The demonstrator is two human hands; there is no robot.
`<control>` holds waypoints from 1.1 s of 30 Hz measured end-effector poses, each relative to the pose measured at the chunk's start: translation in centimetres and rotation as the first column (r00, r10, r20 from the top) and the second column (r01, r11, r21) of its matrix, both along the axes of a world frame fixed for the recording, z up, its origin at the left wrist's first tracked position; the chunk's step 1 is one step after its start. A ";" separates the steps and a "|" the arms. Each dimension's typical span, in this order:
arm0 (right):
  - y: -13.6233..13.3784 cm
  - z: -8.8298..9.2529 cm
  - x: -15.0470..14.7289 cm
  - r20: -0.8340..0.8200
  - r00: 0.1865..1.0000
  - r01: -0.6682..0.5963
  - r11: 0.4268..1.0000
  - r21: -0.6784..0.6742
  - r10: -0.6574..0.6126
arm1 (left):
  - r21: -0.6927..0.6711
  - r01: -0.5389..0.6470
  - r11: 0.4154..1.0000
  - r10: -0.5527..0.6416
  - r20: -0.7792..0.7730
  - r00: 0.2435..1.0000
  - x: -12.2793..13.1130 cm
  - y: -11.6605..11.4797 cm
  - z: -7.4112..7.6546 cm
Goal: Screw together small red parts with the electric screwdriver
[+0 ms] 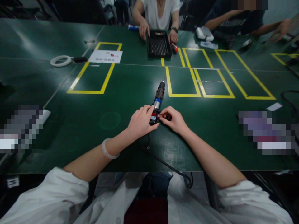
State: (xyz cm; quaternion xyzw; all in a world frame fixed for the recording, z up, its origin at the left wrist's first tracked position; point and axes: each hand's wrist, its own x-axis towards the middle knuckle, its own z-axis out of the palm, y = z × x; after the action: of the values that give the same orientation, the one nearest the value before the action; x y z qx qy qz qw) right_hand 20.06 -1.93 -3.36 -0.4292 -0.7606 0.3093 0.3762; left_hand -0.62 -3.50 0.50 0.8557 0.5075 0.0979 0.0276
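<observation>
An electric screwdriver [159,93] lies on the green table in front of me, its thin bit pointing away. Its front is black, with a silver and blue section in the middle and red and black parts towards the rear. My left hand [141,121] wraps over the left side of its rear, thumb near the back end. Close by on the right, the fingertips of my right hand [174,119] pinch at a small orange and red piece [159,116] at the tool's side; its kind is unclear. A black cord [168,168] runs from under my hands over the table's front edge.
Opposite, a person [158,15] holds a black tray [160,46] beside a red object [174,47]. Another person [229,21] sits at the far right. Yellow tape outlines [182,95], a paper sheet [106,57] and a white cable coil [61,61] mark the table. Pixelated items lie on both sides.
</observation>
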 end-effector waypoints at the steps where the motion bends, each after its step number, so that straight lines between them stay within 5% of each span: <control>1: 0.0 0.0 0.0 0.002 1.000 -0.003 1.000 0.006 0.003 | 0.001 0.000 1.000 0.000 -0.004 1.000 0.0 0.0 0.0; 18: -0.3 0.6 0.2 -0.060 0.998 -0.029 0.999 -0.041 0.027 | -0.015 -0.001 1.000 0.001 0.000 1.000 0.3 -0.2 -0.3; 26: -0.7 1.0 0.4 -0.063 0.997 0.038 0.998 -0.058 -0.042 | -0.026 -0.106 0.994 0.104 -0.054 0.993 2.0 0.6 0.8; 33: -0.7 0.8 0.3 -0.139 0.989 -0.064 0.993 -0.095 0.051 | -0.031 -0.105 0.994 0.102 -0.089 0.991 0.9 1.5 1.0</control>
State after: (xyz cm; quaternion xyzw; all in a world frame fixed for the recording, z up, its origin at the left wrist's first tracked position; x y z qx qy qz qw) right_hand 20.40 -2.59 -2.58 -0.4029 -0.7289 0.3860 0.3966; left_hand 0.32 -2.03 1.51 0.8311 0.5534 0.0527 0.0157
